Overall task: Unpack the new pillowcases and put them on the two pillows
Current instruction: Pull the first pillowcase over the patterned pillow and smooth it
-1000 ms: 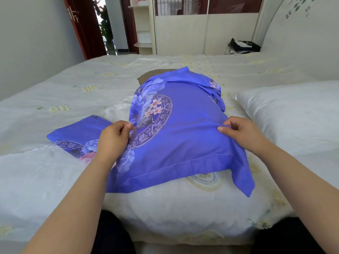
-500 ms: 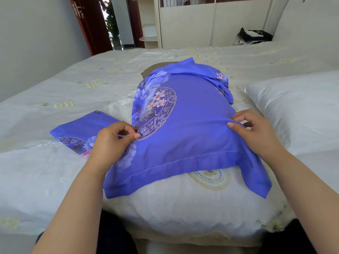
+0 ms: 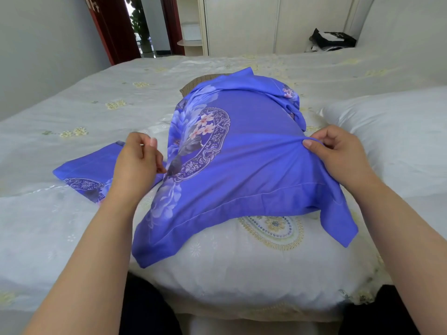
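A blue pillowcase (image 3: 242, 165) printed with pale blossoms and an ornate oval medallion lies partly drawn over a white pillow (image 3: 242, 269) at the near edge of the bed, directly in front of the person. Its hemmed open end runs slantwise across the pillow, leaving the near part bare, where a round embroidered motif in yellow and green shows; the far end of the case is bunched into folds. The right hand (image 3: 338, 155) pinches a raised fold of the blue cloth between thumb and forefinger at the right side, the other fingers curled. The left hand (image 3: 137, 163) sits at the left edge of the case with its fingers curled, thumb and fingertips close together at the cloth's edge; whether they actually grip the fabric cannot be told. A second pillowcase (image 3: 89, 175) of the same blue print lies flat on the bed to the left, partly hidden behind the left hand. A second pillow (image 3: 391, 136), plain white, rests on the right. The bed cover (image 3: 72, 105) is pale with small yellowish flower clusters. Beyond the bed stand a cream wardrobe (image 3: 266, 22), a dark red door frame (image 3: 106, 27) and a black bag (image 3: 333, 39) at the far right.
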Demonstrator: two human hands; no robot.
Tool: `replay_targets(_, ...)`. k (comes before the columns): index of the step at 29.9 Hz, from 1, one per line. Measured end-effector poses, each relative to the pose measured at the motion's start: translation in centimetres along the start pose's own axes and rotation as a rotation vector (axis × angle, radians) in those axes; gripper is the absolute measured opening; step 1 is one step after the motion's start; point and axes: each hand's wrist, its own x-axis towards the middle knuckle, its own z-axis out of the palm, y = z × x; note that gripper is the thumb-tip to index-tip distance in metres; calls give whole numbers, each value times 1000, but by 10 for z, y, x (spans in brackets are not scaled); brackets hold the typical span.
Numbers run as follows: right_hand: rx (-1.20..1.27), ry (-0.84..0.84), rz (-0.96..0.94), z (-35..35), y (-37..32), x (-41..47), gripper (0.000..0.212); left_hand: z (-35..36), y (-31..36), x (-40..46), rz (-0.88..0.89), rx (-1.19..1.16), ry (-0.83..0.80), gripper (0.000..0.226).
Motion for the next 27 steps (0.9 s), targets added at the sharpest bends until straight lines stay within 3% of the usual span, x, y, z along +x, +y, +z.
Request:
replay_targets(3, 5, -83, 32, 2, -1, 5, 12, -2, -5, -2, -49, 63, -261, 31)
replay_targets(5, 1, -135, 48, 2, -1, 3, 11, 0, -8, -11, -21, 152, -337, 26)
replay_targets(14, 6, -204, 67, -4, -8, -9, 5, 2, -8, -13, 122, 305, -46, 15)
replay_targets(17, -106, -135, 15, 2, -3, -12, 12, 8, -5, -8, 128, 316, 26, 17)
replay_targets(20, -163, -74, 15, 7, 1, -6, 19, 16, -11, 6, 87, 279, -105, 17)
replay_targets(24, -99, -215, 176, 8, 4, 13, 43, 24, -15, 24, -21, -44, -459, 22)
replay_targets(27, -14, -260, 246, 9, 6, 21, 51, 26, -20, 33, -84, -191, -593, 23)
